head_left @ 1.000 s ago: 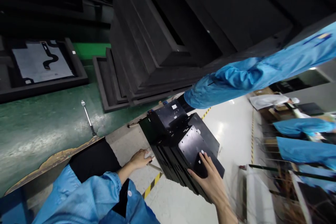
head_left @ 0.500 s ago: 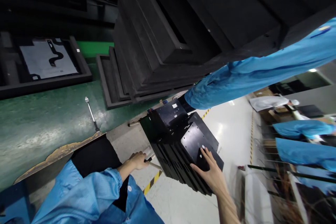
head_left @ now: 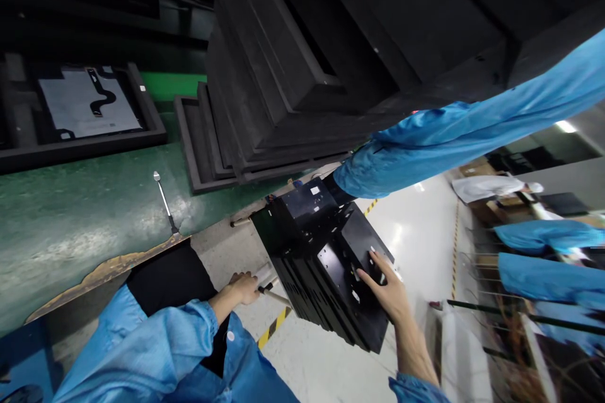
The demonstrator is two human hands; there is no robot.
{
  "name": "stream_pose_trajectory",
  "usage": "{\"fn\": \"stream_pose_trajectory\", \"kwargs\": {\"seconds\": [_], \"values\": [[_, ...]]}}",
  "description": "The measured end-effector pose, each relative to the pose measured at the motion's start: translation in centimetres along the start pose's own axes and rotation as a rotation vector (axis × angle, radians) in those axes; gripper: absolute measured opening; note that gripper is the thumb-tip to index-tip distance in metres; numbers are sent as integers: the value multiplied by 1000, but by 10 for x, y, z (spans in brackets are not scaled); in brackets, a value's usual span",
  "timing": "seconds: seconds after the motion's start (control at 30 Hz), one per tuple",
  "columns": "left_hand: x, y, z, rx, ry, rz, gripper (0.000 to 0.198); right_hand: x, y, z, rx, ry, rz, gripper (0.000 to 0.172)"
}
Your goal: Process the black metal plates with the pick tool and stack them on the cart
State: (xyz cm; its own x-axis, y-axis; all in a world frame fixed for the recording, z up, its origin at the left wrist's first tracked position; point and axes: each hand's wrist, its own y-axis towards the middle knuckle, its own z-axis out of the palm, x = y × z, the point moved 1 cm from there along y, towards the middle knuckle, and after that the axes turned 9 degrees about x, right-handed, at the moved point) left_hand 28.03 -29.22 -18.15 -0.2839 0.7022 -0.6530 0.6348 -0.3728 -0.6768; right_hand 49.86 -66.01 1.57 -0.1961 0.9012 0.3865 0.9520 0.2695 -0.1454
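Several thin black panels (head_left: 326,302) with small holes and white labels stand in a tilted stack beyond the bench edge. At the stack's right side, my right hand (head_left: 391,293) has thumb and fingers bent over the upper part of one black panel (head_left: 363,238). My left hand (head_left: 242,288) is closed, left of the stack, beside a pale rod with a black piece on it. What is inside its fingers I cannot make out.
A green bench (head_left: 89,214) with a worn edge carries a slim metal tool (head_left: 163,201), stacked black foam trays (head_left: 250,107) and a tray (head_left: 154,126) with a grey panel. Another person's blue sleeve (head_left: 439,145) reaches in from the right. More people stand farther off.
My right hand has shifted slightly up and right, and the panels under it have changed their tilt, showing different faces. My left hand has barely moved.
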Motion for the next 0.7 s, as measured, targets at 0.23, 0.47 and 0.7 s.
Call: {"fn": "stream_pose_trajectory", "kwargs": {"seconds": [0.23, 0.47, 0.7], "values": [[3, 4, 3, 4, 16, -16, 51, -20, 49, -20, 81, 64, 67, 95], [4, 10, 5, 7, 29, -50, 50, -55, 98, -10, 44, 136, 104, 89], [4, 9, 2, 6, 67, -68, 48, -63, 117, -1, -44, 133, 137, 80]]}}
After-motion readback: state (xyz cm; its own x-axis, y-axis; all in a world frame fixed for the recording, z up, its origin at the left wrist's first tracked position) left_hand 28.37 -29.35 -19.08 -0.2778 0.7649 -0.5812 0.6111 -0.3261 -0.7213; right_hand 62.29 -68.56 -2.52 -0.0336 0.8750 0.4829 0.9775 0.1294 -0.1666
